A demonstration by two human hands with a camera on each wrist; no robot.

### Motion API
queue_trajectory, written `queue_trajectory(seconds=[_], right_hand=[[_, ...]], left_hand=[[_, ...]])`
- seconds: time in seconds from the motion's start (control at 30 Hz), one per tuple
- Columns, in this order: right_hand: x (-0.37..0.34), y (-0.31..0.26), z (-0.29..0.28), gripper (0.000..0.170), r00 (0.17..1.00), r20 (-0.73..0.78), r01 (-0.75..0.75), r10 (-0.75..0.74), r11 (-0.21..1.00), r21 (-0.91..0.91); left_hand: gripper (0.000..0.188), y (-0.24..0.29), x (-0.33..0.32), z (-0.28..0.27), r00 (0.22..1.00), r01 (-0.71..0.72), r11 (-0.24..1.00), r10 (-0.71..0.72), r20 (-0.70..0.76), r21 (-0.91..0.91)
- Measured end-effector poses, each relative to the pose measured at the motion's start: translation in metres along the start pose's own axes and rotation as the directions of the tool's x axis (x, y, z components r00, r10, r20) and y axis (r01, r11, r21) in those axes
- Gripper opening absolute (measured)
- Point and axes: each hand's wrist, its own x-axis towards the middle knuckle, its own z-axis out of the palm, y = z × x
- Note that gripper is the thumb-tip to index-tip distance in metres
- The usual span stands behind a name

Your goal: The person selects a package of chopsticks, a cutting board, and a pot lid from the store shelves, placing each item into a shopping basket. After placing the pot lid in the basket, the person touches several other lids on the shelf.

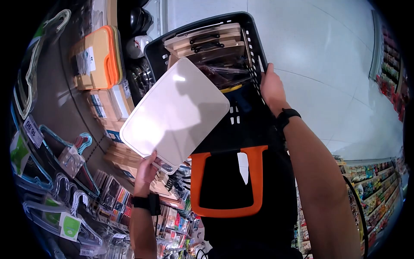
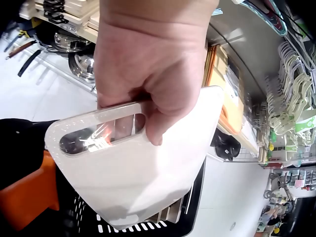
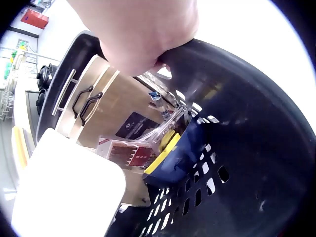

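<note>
A person's left hand [image 1: 147,171] holds a white rectangular board with rounded corners [image 1: 177,110] by its near end, the thumb laid on its face and fingers passing through the long rounded handle slot [image 2: 81,141]. The board lies at a slant over the left part of a deep black plastic basket with slotted walls [image 3: 256,133], its far right corner reaching over the opening; whether it touches the basket's rim, I cannot tell. The right hand [image 1: 272,88] grips the basket's right rim, fingers bent over the edge. Inside the basket, at the far end, stand pale wooden pieces with black handles [image 3: 118,106]. Nearer are a clear package with a red front [image 3: 138,153] and, by the right wall, a dark blue item with a yellow edge [image 3: 177,163]. An orange plastic carrying handle [image 1: 258,183] lies at the basket's near end, a white paper tag [image 1: 243,168] showing within its frame. Each wrist wears a black band, the left [image 1: 152,203] and the right [image 1: 286,118]. Left of the basket are tan boards with orange edges [image 1: 102,71], and farther left hang pale plastic hangers [image 2: 298,98]. Pale tiled floor [image 1: 315,43] extends to the right.
</note>
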Motion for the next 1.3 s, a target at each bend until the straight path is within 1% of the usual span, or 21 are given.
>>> queue_trajectory(seconds=[0.1,0.2,0.3,0.37,0.4,0.53,0.6,0.7,0.77,0.87,0.97,1.03,1.1,1.17,1.2,1.23,1.3], right_hand=[[0.004,0.005,-0.003,0.019,0.999,-0.033,0.021,-0.021,1.0,-0.019],[0.008,0.009,-0.006,0.02,0.997,-0.061,0.035,-0.037,0.999,-0.036],[0.009,0.012,-0.007,0.021,0.997,-0.067,0.034,-0.037,0.999,-0.039],[0.008,0.014,-0.007,0.022,0.997,-0.072,0.017,-0.021,0.999,-0.052],[0.007,0.013,-0.008,0.022,0.997,-0.071,0.008,-0.012,0.999,-0.053],[0.011,0.019,-0.008,0.022,0.997,-0.078,0.015,-0.02,0.998,-0.057],[0.013,0.023,-0.008,0.022,0.991,-0.111,0.061,-0.068,0.996,-0.066],[0.015,0.025,-0.011,0.022,0.986,-0.129,0.099,-0.109,0.992,-0.081],[0.014,0.022,-0.016,0.022,0.986,-0.123,0.103,-0.116,0.988,-0.111],[0.011,0.023,-0.025,0.022,0.991,-0.108,0.06,-0.078,0.986,-0.157],[0.017,0.049,-0.026,0.023,0.98,-0.156,0.095,-0.127,0.976,-0.193],[0.014,0.055,-0.034,0.024,0.985,-0.145,0.066,-0.097,0.978,-0.2],[0.011,0.066,-0.039,0.026,0.987,-0.136,0.061,-0.087,0.981,-0.184],[0.012,0.087,-0.045,0.031,0.984,-0.13,0.096,-0.119,0.98,-0.171],[0.013,0.094,-0.047,0.034,0.982,-0.126,0.119,-0.141,0.979,-0.166],[0.011,0.094,-0.05,0.037,0.971,-0.169,0.131,-0.172,0.964,-0.23],[0.004,0.091,-0.059,0.044,0.938,-0.25,0.142,-0.239,0.925,-0.353]], left_hand=[[0.027,-0.005,-0.004,0.003,1.0,-0.01,1.0,0.01,0.011,-0.011],[0.024,-0.011,-0.004,0.002,0.999,-0.007,1.0,0.007,0.036,0.021],[0.033,-0.029,0.014,-0.026,0.989,0.021,0.997,-0.009,0.149,-0.079],[0.032,-0.036,0.023,-0.038,0.976,0.019,0.995,0.002,0.216,-0.095],[0.032,-0.033,0.024,-0.035,0.969,0.017,0.994,0.009,0.248,-0.103],[0.027,-0.026,0.017,-0.012,0.992,0.012,0.996,-0.001,0.126,-0.083],[0.025,-0.026,0.015,-0.007,0.998,0.014,0.995,-0.008,0.063,-0.094],[0.024,-0.036,0.024,-0.017,0.99,0.009,0.996,0.004,0.142,-0.089],[0.025,-0.043,0.031,-0.016,0.991,0.003,0.993,0.013,0.135,-0.115],[0.025,-0.045,0.031,-0.005,0.992,0.003,0.991,0.014,0.128,-0.131],[0.026,-0.042,0.029,-0.001,0.985,-0.007,0.991,0.03,0.169,-0.137],[0.027,-0.043,0.031,-0.009,0.976,-0.006,0.992,0.032,0.214,-0.123],[0.03,-0.043,0.03,-0.012,0.977,-0.041,0.993,0.062,0.205,-0.107],[0.035,-0.042,0.028,-0.012,0.975,-0.082,0.991,0.102,0.2,-0.104],[0.026,-0.024,0.007,0.019,0.987,-0.137,0.982,0.147,0.071,-0.131],[0.026,-0.016,0.0,0.02,0.976,-0.197,0.98,0.198,0.086,-0.025],[0.027,-0.006,-0.017,0.018,0.948,-0.312,0.932,0.292,0.126,0.185]])
